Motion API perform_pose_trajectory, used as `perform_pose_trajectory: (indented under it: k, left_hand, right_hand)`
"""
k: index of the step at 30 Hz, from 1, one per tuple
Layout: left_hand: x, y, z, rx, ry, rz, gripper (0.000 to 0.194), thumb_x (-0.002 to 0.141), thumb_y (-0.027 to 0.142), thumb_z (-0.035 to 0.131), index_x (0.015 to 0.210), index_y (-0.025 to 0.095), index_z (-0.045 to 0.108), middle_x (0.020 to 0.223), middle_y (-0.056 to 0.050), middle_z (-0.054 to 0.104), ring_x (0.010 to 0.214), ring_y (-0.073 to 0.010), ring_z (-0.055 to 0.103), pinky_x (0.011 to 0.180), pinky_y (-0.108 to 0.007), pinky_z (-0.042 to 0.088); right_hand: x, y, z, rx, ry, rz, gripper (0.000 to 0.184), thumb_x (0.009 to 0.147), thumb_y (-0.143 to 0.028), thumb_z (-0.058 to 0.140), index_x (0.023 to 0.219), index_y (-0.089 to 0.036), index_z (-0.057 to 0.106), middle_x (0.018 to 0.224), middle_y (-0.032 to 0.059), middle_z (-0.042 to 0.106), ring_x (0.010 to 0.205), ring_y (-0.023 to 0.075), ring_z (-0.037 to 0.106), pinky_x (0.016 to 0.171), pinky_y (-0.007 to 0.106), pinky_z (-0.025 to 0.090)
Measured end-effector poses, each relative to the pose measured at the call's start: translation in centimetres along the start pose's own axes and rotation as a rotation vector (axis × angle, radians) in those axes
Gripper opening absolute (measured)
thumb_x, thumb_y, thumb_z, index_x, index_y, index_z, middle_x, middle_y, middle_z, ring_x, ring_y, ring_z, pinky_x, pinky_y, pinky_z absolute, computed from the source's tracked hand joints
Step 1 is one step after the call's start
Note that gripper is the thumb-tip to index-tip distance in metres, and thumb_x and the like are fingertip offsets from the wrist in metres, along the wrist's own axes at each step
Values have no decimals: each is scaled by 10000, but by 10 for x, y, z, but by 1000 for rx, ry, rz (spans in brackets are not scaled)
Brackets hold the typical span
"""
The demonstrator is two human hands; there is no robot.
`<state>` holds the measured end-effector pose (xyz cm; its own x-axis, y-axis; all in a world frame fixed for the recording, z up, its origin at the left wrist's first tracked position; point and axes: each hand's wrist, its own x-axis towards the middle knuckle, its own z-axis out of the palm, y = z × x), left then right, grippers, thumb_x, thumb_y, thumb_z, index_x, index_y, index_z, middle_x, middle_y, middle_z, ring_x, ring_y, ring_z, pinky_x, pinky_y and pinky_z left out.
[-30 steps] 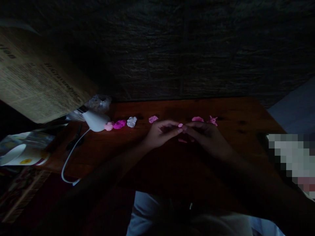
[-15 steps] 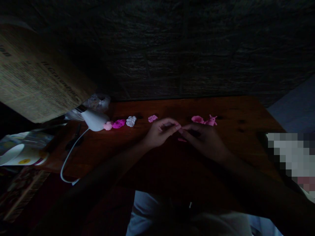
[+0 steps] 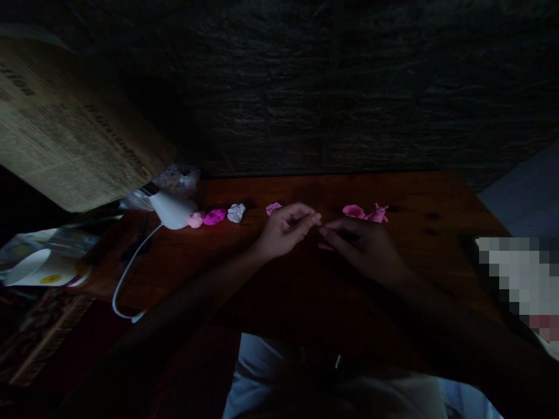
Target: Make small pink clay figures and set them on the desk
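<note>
Over the middle of the wooden table, my left hand [image 3: 283, 233] has its thumb and fingers pinched together, with what looks like a small bit of pink modelling clay at the tips. My right hand [image 3: 362, 244] is also closed in a pinch, its tips close beside the left ones; whatever it holds is too small and dark to make out. Just under the right fingertips lies a flat pink clay piece [image 3: 325, 247]. Behind the left hand is a pink clay lump [image 3: 273, 208], partly covered. Beyond the right hand are a flattened pink clay piece [image 3: 353, 210] and a pink clay figure [image 3: 378, 213] with thin projections.
Along the left stand a white lump [image 3: 236, 213], a magenta lump [image 3: 215, 217] and a pale pink lump [image 3: 195, 219] beside a white lamp base [image 3: 172, 210] with its cable. A printed lampshade [image 3: 82, 128] overhangs there. A paper cup [image 3: 43, 269] lies far left.
The view has shifted slightly, so the table's things sit a little further right. My fingertips, which met before, now show a small gap between the hands.
</note>
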<state>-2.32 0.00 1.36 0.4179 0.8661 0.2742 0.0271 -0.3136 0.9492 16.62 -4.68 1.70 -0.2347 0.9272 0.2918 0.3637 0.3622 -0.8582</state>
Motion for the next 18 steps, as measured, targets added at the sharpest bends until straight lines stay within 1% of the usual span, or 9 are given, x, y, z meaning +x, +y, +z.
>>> perform_pose_trajectory:
  k: [3,6,10,14,18]
  left_hand:
    - [1,-3,-1,-18,31,-35,321,889,486,705,829,176,646,706,6,667,444,-35,443,414,-201,350]
    - [2,-5,-2,-21,44,-27,359,859,512,734,830,163,651,678,11,666,423,-28,440,395,-185,337]
    - [1,-1,-2,-16,-7,-44,365,859,517,734,838,158,672,595,32,619,425,-40,459,405,-185,351]
    - [0,3,-3,-35,-48,-67,339,864,486,736,847,153,678,574,36,600,425,-42,452,403,-189,330]
    - [1,0,-3,-73,-39,-69,343,845,484,757,852,149,683,555,42,595,405,-36,448,382,-180,302]
  right_hand:
    - [0,1,0,-4,-3,-12,253,948,-386,605,934,-200,776,853,56,802,727,197,727,700,313,555]
    - [0,1,0,8,-1,-6,247,949,-384,607,928,-201,771,864,58,802,741,205,732,714,320,558]
    - [0,-1,0,-23,-9,-19,241,954,-377,603,907,-213,772,875,53,808,762,209,735,740,326,551]
    - [-1,-1,-1,-27,-16,-42,247,965,-369,594,899,-212,773,883,49,808,763,194,730,726,304,535]
    - [-1,-1,-2,-52,-23,-56,249,971,-361,588,895,-208,769,869,47,809,747,190,731,711,301,529]
